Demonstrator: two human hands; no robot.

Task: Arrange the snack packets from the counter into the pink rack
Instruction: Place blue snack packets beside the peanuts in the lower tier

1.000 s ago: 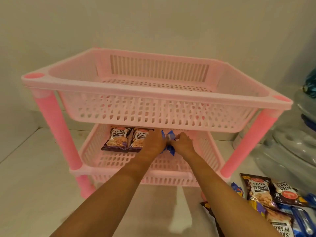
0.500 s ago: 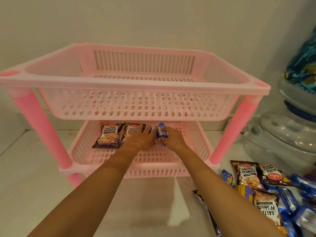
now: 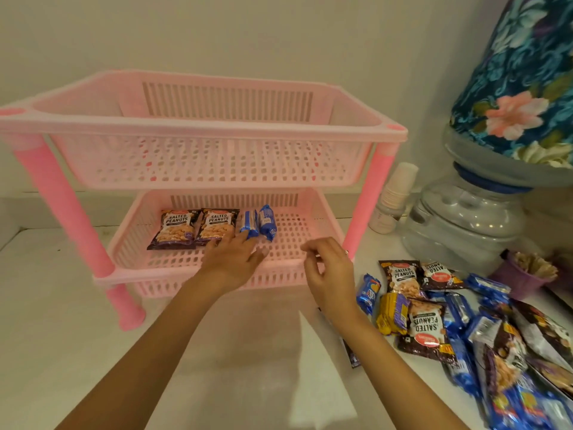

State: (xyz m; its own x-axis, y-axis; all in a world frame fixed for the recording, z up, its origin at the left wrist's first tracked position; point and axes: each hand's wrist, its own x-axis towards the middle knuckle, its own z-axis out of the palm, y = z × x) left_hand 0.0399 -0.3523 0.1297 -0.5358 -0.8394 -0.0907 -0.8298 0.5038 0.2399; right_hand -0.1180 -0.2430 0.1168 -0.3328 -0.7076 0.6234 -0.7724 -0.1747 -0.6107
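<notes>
The two-tier pink rack (image 3: 201, 131) stands on the white counter against the wall. Its lower basket (image 3: 297, 240) holds two salted peanut packets (image 3: 193, 228) side by side and, to their right, two blue biscuit packs (image 3: 259, 224) standing on edge. My left hand (image 3: 231, 259) reaches over the lower basket's front rim, fingers spread, fingertips just short of the left blue pack, holding nothing. My right hand (image 3: 328, 268) hovers in front of the basket's right end, fingers loosely curled and empty. A heap of snack packets (image 3: 449, 321) lies on the counter at right.
A water dispenser jar (image 3: 465, 218) with a floral cover (image 3: 521, 97) stands at right. Stacked paper cups (image 3: 397, 187) lean beside the rack's right leg. A small purple pot (image 3: 521, 274) sits behind the snack heap. The top basket holds nothing.
Both hands let go of the blue biscuit packs, which now stand in the lower basket. The hands have drawn back towards me; the right hand has moved right.
</notes>
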